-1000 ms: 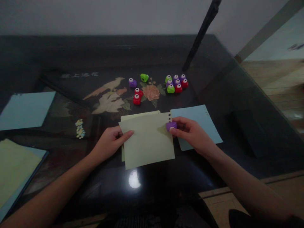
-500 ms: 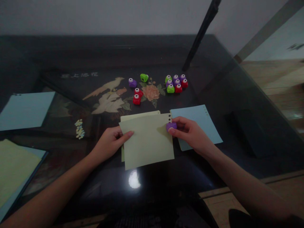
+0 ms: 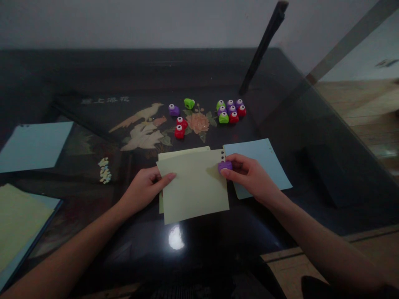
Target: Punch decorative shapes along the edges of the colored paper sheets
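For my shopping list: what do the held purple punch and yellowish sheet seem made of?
Purple punch: probably plastic, with rounded shape and even color; its gloss is unclear. Yellowish sheet: likely matte paper or thin card, with thin edges and star-shaped holes.

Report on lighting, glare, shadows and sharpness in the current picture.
Head view: dim overall, with a bright white reflection glaring off the dark table; head view: a soft shadow on the pale paper just left of the purple punch; head view: the floor at far right looks blurry.

1 dark table point(image 3: 218, 236) — floor point(image 3: 352, 101) perhaps wooden
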Demonstrator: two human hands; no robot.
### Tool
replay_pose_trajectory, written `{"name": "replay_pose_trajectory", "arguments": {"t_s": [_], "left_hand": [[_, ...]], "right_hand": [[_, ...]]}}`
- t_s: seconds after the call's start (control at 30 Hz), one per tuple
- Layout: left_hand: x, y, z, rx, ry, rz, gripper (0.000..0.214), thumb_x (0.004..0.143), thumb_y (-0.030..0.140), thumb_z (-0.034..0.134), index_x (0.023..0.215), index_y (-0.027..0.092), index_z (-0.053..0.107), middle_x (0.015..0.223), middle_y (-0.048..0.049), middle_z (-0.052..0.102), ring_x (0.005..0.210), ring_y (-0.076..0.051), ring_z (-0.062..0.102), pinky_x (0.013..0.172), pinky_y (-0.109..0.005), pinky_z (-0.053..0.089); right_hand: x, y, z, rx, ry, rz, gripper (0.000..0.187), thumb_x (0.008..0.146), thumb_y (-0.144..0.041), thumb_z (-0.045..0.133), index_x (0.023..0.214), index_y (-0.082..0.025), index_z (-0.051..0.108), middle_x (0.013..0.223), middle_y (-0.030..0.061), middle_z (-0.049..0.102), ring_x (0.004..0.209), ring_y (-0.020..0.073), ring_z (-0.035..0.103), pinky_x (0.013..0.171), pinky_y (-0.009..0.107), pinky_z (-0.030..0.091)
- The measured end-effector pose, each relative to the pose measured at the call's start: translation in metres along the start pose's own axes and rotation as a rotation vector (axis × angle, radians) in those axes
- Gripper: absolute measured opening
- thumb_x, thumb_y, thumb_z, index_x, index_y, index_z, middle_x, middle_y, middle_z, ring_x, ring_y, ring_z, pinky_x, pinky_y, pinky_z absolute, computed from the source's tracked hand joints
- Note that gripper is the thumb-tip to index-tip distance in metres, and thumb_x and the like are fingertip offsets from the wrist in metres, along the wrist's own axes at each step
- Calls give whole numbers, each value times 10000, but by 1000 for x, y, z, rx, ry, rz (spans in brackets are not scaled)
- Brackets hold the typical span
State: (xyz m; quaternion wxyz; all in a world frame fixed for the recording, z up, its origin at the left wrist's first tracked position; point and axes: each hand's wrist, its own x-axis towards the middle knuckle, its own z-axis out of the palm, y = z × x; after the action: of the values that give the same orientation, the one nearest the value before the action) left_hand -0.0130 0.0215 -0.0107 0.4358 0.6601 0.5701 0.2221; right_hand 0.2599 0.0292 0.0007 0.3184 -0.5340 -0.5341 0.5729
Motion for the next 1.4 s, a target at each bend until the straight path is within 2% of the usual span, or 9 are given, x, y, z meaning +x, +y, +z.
{"name": "replay_pose_trajectory", "arguments": {"t_s": [0.57, 0.97, 1.1, 1.23, 1.4], "left_hand": [[0, 0, 0, -7, -16, -18, 307, 814, 431, 548, 660, 171, 604, 562, 4, 625, 507, -153, 573, 475, -245, 469], [0, 1, -1, -84, -85, -7, 262, 809, 407, 594, 885, 170, 676, 799, -47, 733, 718, -211, 680, 648, -309, 553], [0, -1, -1, -63, -95, -3, 250, 812, 401, 576, 833, 167, 663, 717, -34, 713, 624, -188, 660, 584, -292, 542], [0, -1, -2, -48, -85, -4, 265, 800, 405, 583, 703, 162, 623, 568, -7, 648, 494, -154, 602, 489, -253, 498], [1, 2, -3, 1, -84, 36, 289, 819, 400, 567, 643, 172, 591, 476, 20, 593, 467, -135, 557, 465, -225, 453]], "right_hand": [[4, 1, 1, -16, 1, -9, 215, 714, -315, 709, 860, -195, 605, 823, 13, 670, 757, 157, 615, 703, 296, 478], [3, 0, -2, -37, -24, -21, 227, 731, -356, 692, 859, -194, 596, 796, 11, 635, 714, 149, 579, 654, 276, 449], [2, -2, -3, -54, -35, -30, 219, 748, -369, 673, 854, -195, 594, 774, 6, 614, 693, 141, 555, 626, 268, 429], [3, -3, -5, -108, -39, -32, 222, 763, -372, 656, 870, -188, 595, 773, 9, 608, 676, 138, 541, 606, 264, 414], [4, -2, -7, -129, -20, -45, 222, 771, -382, 644, 870, -191, 590, 739, -1, 586, 661, 136, 527, 599, 258, 409]]}}
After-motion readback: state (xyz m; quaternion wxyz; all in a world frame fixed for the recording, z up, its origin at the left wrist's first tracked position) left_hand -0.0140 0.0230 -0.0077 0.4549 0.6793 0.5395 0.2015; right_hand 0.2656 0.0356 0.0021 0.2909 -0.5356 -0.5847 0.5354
